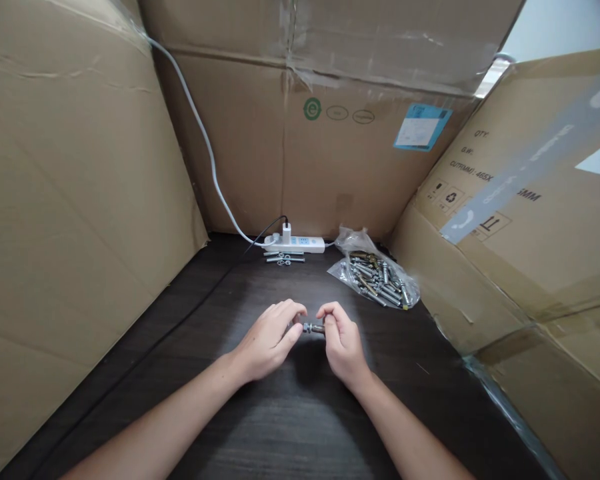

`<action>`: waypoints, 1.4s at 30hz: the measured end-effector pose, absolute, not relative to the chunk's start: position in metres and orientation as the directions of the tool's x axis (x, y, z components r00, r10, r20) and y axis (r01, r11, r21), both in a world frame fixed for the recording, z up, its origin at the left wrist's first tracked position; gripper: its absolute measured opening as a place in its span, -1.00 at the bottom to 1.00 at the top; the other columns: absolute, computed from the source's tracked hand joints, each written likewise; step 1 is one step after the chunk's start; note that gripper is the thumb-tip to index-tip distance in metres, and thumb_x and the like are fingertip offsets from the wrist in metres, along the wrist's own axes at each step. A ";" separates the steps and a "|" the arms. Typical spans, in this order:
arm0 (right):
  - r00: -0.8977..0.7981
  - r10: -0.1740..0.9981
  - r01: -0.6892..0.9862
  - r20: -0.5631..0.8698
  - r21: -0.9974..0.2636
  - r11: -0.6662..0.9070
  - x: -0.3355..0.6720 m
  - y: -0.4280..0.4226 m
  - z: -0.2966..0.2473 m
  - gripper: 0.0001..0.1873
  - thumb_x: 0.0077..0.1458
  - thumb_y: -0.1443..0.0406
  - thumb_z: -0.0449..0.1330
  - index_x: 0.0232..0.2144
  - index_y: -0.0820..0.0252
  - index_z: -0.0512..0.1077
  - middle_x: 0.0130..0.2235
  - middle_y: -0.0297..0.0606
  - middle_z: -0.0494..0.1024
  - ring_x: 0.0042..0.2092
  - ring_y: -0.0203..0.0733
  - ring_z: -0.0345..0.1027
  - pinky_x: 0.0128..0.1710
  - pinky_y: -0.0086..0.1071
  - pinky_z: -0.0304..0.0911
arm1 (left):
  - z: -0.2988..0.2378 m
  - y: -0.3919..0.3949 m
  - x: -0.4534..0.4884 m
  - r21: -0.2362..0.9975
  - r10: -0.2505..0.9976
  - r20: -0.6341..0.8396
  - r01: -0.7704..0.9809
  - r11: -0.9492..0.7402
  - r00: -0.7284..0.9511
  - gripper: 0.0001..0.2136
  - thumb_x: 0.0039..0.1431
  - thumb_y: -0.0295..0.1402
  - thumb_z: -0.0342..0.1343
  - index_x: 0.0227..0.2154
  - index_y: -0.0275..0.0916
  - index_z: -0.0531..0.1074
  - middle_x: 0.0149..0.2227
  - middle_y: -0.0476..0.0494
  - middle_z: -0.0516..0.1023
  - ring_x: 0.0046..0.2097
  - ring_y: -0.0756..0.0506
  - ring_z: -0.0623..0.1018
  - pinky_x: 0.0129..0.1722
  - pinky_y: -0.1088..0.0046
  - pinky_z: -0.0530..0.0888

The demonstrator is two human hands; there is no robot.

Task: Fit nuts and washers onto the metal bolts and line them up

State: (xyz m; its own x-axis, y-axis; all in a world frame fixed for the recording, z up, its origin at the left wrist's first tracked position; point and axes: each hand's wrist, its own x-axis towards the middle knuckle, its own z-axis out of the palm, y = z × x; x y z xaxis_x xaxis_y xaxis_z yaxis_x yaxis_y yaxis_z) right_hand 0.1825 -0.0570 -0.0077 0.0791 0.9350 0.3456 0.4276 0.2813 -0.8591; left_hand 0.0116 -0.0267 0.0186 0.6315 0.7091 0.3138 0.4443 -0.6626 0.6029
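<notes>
Both my hands meet over the middle of a dark wooden table (290,413). Between them lies a metal expansion bolt (314,328), held level. My right hand (341,343) is closed around the bolt's right end. My left hand (270,337) pinches the left end, where a nut or washer sits; the fingertips hide that part. A clear plastic bag of several more bolts (377,275) lies behind my right hand, toward the back right.
A white power strip (297,243) with a plugged-in adapter and a white cable sits at the back edge. A loose bolt with small washers and nuts (285,259) lies in front of it. Tall cardboard boxes (80,200) wall in the table on the left, back and right.
</notes>
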 end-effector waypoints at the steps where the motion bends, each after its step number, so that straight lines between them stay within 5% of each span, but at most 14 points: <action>1: 0.078 0.935 0.428 0.345 -0.859 0.281 0.183 -0.057 -0.008 -0.81 0.18 0.31 -0.11 -0.36 0.16 0.28 -0.58 -0.45 0.18 -0.58 -0.34 0.01 -0.54 -0.45 -0.06 | 0.020 -0.028 0.011 0.608 0.703 0.319 0.432 -0.667 0.636 -0.87 0.26 -0.35 -0.14 -0.20 -0.20 0.27 -0.27 -0.07 0.38 -0.24 -0.06 0.36 -0.20 0.40 0.30; 9: 0.074 0.930 0.400 0.361 -0.865 0.304 0.181 -0.058 -0.012 -0.82 0.18 0.33 -0.10 -0.34 0.16 0.30 -0.59 -0.47 0.16 -0.60 -0.36 -0.01 -0.57 -0.46 -0.09 | 0.014 -0.025 0.009 0.608 0.711 0.307 0.445 -0.658 0.632 -0.75 0.31 -0.33 -0.30 -0.28 -0.21 0.28 -0.33 -0.07 0.39 -0.26 -0.08 0.33 -0.20 0.36 0.27; 14: 0.101 0.925 0.405 0.367 -0.864 0.298 0.183 -0.056 -0.011 -0.82 0.16 0.34 -0.09 -0.36 0.16 0.31 -0.59 -0.46 0.19 -0.59 -0.36 0.01 -0.56 -0.46 -0.07 | 0.016 -0.028 0.010 0.690 0.719 0.294 0.380 -0.616 0.630 -0.83 0.23 -0.35 -0.12 -0.14 -0.21 0.23 -0.27 -0.06 0.36 -0.23 -0.06 0.35 -0.18 0.40 0.28; 21: 0.075 0.926 0.399 0.371 -0.862 0.313 0.182 -0.057 -0.010 -0.82 0.17 0.34 -0.09 -0.33 0.16 0.30 -0.59 -0.47 0.19 -0.61 -0.37 0.01 -0.58 -0.46 -0.08 | 0.013 -0.029 0.015 0.711 0.718 0.169 0.421 -0.563 0.675 -0.87 0.23 -0.33 -0.11 -0.40 -0.23 0.24 -0.37 -0.02 0.34 -0.30 -0.04 0.31 -0.28 0.45 0.25; 30: 0.004 0.926 0.413 0.377 -0.844 0.342 0.181 -0.061 -0.006 -0.81 0.20 0.34 -0.10 -0.31 0.16 0.31 -0.61 -0.48 0.15 -0.62 -0.38 -0.02 -0.60 -0.47 -0.10 | 0.009 -0.025 0.019 0.976 0.733 -0.071 0.200 -0.090 0.676 -0.71 0.20 -0.23 -0.14 -0.55 -0.28 0.25 -0.59 0.04 0.24 -0.52 0.05 0.23 -0.49 0.53 0.18; 35: -0.120 0.913 0.422 0.390 -0.812 0.403 0.178 -0.061 -0.001 -0.78 0.23 0.32 -0.12 -0.25 0.17 0.32 -0.44 -0.38 0.37 -0.52 -0.38 0.15 -0.49 -0.50 0.04 | 0.010 -0.029 0.023 0.972 0.737 -0.208 0.052 0.229 0.643 -0.81 0.21 -0.20 -0.15 -0.39 -0.21 0.15 -0.59 0.14 0.10 -0.60 0.10 0.08 -0.62 0.61 0.03; 42: -0.041 0.937 0.521 0.347 -0.793 0.316 0.180 -0.059 -0.008 -0.77 0.23 0.31 -0.12 -0.22 0.17 0.33 -0.62 -0.50 0.12 -0.62 -0.38 0.01 -0.57 -0.47 -0.09 | 0.004 -0.027 0.025 0.940 0.747 -0.198 -0.092 0.327 0.635 -0.83 0.21 -0.17 -0.15 -0.28 -0.14 0.11 -0.54 0.13 0.16 -0.61 0.11 0.15 -0.63 0.63 0.05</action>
State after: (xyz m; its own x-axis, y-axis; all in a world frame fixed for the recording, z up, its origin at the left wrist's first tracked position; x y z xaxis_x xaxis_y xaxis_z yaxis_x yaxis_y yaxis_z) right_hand 0.1796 -0.0588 -0.0077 -0.0405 0.9370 0.3471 0.5205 0.3163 -0.7931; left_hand 0.0252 -0.0272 0.0045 0.6348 0.7468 -0.1982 -0.0916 0.3275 0.9404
